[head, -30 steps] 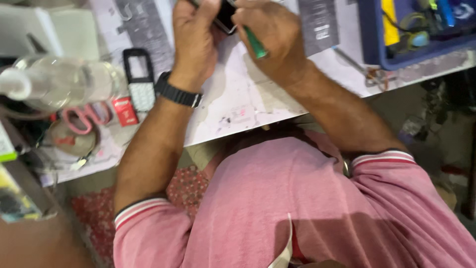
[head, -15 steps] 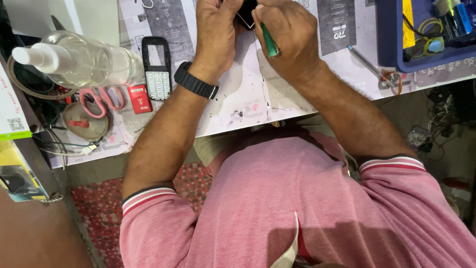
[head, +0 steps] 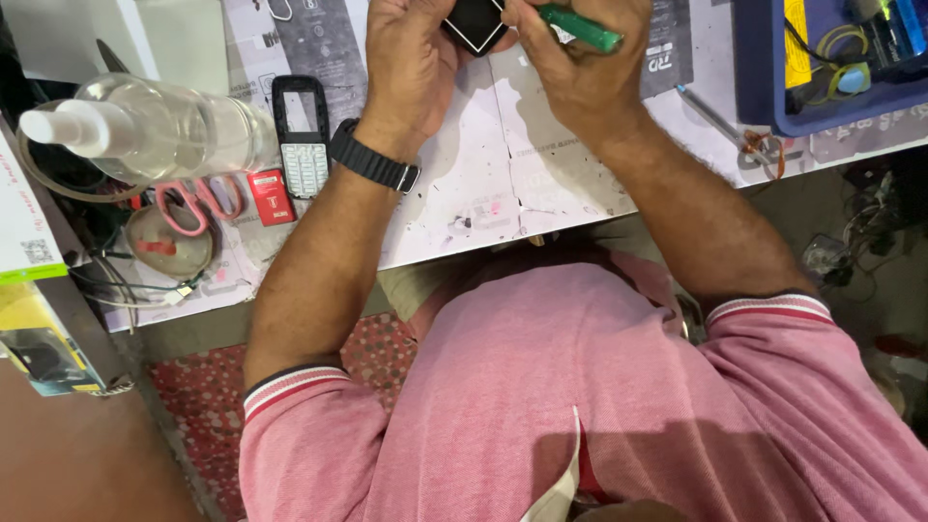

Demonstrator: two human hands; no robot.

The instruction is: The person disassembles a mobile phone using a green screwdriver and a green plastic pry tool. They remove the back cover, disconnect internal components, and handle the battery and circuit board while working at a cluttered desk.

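My left hand (head: 411,58), with a black wristband (head: 373,164) on the wrist, grips a small black device (head: 477,23) at the top edge of the view, above the white worktable (head: 464,203). My right hand (head: 578,68) is closed around a green-handled tool (head: 582,29) whose tip end points at the device. The top of the device is cut off by the frame.
A keypad phone front (head: 302,135), a small red box (head: 271,196), pink-handled scissors (head: 198,198) and a clear spray bottle (head: 145,130) lie at the left. A blue tray (head: 764,87) of parts sits at the upper right, with metal tweezers (head: 715,118) beside it.
The view has shifted so both hands and the table sit slightly lower in the frame. Both hands keep their hold on the device and the tool.
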